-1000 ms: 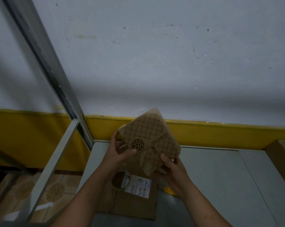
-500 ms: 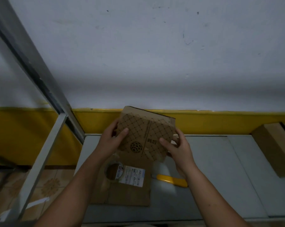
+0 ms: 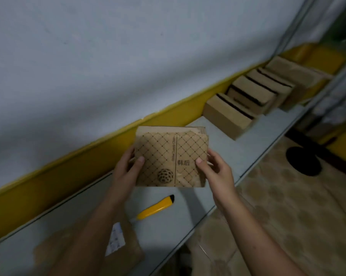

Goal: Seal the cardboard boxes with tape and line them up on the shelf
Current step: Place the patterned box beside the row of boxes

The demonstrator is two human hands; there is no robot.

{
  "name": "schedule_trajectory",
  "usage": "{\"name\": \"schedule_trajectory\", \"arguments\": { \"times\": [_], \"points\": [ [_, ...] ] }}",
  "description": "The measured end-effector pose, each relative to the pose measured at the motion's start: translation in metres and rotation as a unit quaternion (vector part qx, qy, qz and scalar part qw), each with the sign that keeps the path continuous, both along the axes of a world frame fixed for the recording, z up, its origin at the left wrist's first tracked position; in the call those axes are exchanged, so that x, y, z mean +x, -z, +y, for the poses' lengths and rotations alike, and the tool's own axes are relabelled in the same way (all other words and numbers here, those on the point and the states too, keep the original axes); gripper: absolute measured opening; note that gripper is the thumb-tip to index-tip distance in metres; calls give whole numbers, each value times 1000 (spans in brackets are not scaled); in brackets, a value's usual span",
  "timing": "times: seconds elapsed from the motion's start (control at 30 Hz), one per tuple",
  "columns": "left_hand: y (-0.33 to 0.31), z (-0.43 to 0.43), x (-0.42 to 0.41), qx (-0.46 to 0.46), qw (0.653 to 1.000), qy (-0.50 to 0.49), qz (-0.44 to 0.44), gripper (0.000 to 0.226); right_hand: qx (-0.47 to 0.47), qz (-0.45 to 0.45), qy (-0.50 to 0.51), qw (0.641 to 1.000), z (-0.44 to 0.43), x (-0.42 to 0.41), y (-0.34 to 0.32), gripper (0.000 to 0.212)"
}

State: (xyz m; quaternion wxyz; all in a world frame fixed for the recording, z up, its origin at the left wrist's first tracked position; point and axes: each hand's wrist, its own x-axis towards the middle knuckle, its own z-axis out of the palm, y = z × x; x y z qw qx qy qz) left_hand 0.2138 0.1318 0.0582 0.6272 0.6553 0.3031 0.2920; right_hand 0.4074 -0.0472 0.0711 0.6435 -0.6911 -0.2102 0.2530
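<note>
I hold a small patterned cardboard box (image 3: 171, 158) in the air above the grey shelf (image 3: 229, 148). My left hand (image 3: 126, 172) grips its left edge, thumb on the printed face. My right hand (image 3: 213, 168) grips its right edge the same way. The box shows a diamond grid, a dotted ball and printed characters. Farther along the shelf to the right, several plain cardboard boxes (image 3: 251, 96) stand in a row against the wall.
A yellow utility knife (image 3: 155, 208) lies on the shelf below the box. A flat cardboard piece with a white label (image 3: 116, 238) lies under my left forearm. A yellow band runs along the wall's base. The tiled floor and a dark round object (image 3: 303, 161) are at right.
The view has swung right, bringing the row of boxes into sight. The held box has moved right along the shelf and turned upright, both hands still gripping its sides.
</note>
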Motion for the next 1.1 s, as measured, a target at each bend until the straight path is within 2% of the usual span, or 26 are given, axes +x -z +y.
{"name": "schedule_trajectory", "arguments": {
  "times": [0.1, 0.23, 0.4, 0.77, 1.1],
  "points": [
    [-3, -15, 46, -2, 999, 52, 10, 60, -10, -17, 61, 998, -39, 24, -6, 48],
    [-17, -47, 116, 31, 989, 144, 2, 51, -19, -27, 129, 991, -89, 64, -14, 50],
    [-26, -89, 215, 54, 980, 192, 4, 50, -7, -22, 181, 983, -146, 136, -19, 59],
    [-40, -175, 432, 38, 991, 125, 23, 37, 26, -21, 197, 980, -240, 312, -37, 59],
    [-41, -177, 580, 37, 992, 119, 4, 30, 20, -8, 192, 981, -236, 466, -29, 65]
  ]
}}
